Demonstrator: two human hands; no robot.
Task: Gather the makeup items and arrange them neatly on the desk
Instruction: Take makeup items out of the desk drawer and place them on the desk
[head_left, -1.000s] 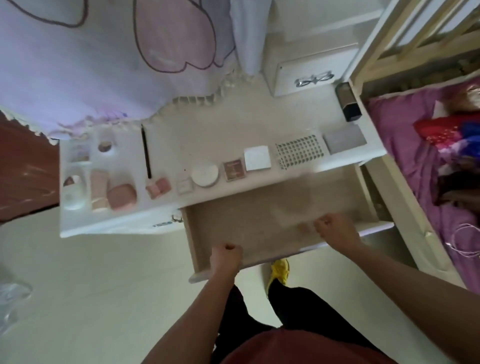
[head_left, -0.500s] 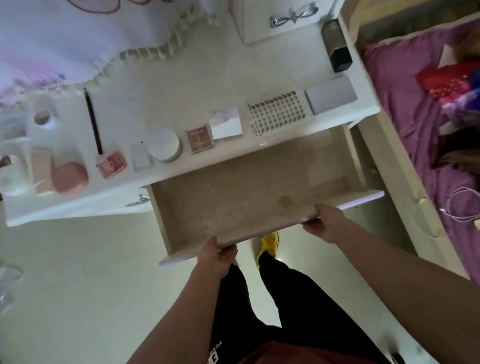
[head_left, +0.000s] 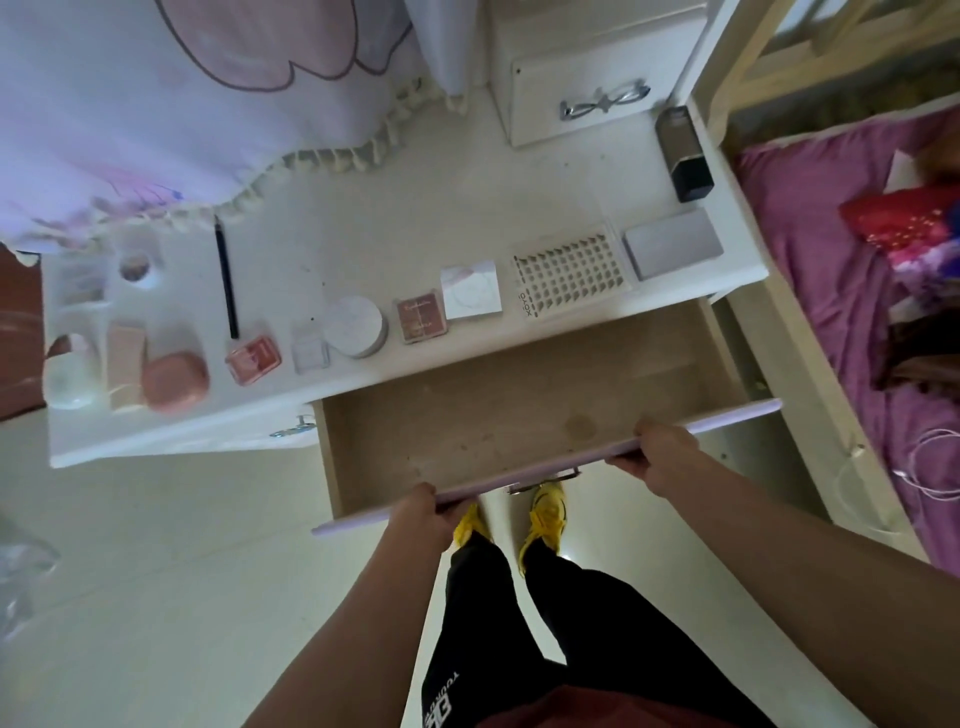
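Several makeup items lie in a row along the white desk (head_left: 415, 218): a pink case (head_left: 174, 382), a red compact (head_left: 254, 359), a round white jar (head_left: 356, 326), a brown palette (head_left: 422, 318), a white square box (head_left: 471, 289), a lash tray (head_left: 570, 275), a grey palette (head_left: 672, 250) and a black pencil (head_left: 226, 286). The desk drawer (head_left: 498, 415) stands pulled out with nothing inside. My left hand (head_left: 423, 517) grips its front panel near the left end. My right hand (head_left: 657, 457) grips the same panel further right.
A black box (head_left: 684, 156) stands at the desk's back right, beside a small white cabinet (head_left: 576, 88). A curtain (head_left: 182, 104) hangs over the desk's back left. A bed with purple bedding (head_left: 841, 322) lies to the right. My feet in yellow shoes (head_left: 545, 512) are under the drawer.
Both hands have shifted from the drawer's top edge to a grip round its front panel. The view has swung about; the makeup row has not moved.
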